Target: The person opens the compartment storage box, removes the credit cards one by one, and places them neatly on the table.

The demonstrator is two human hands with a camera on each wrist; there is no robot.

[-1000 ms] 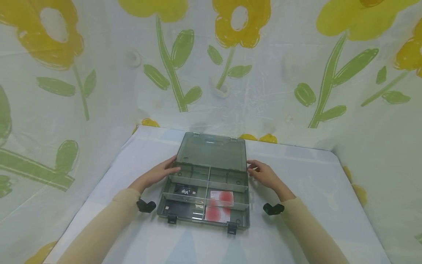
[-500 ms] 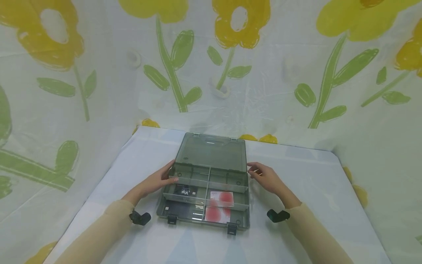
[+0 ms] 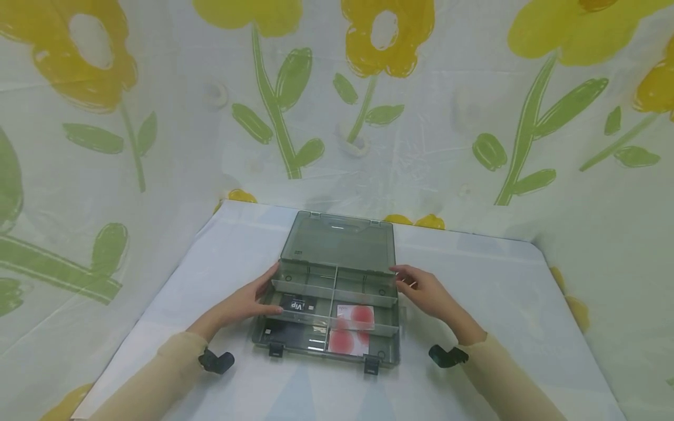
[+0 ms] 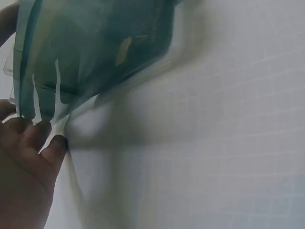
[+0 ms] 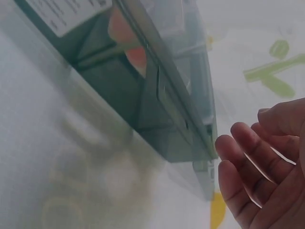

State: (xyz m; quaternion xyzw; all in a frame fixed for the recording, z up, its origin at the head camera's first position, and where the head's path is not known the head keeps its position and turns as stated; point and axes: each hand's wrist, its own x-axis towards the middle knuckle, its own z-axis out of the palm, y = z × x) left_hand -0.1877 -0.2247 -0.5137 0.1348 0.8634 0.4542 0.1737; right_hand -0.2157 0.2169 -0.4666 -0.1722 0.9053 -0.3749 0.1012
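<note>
A translucent grey-green compartment box (image 3: 365,285) stands on the table with its lid (image 3: 342,240) laid back. In its compartments are a black "Vip" card (image 3: 297,304), a dark card (image 3: 284,334), and two white cards with red circles, one upper (image 3: 360,316) and one lower (image 3: 342,342). My left hand (image 3: 242,303) rests along the box's left side, thumb over the rim; in the left wrist view its fingertips (image 4: 59,141) are at the box's edge. Beside the right side, near the hinge, my right hand (image 3: 429,292) holds nothing, fingers loosely bent.
Two dark latches, left (image 3: 275,349) and right (image 3: 371,366), hang at the box's front. White cloth (image 3: 468,257) covers the table. Behind and at the sides rises a flower-printed curtain (image 3: 421,134). A printed white label (image 5: 66,16) shows in the right wrist view.
My left hand has slid down the box's left side toward me. My right hand has shifted slightly nearer to me along the right side. Box and cards look unmoved.
</note>
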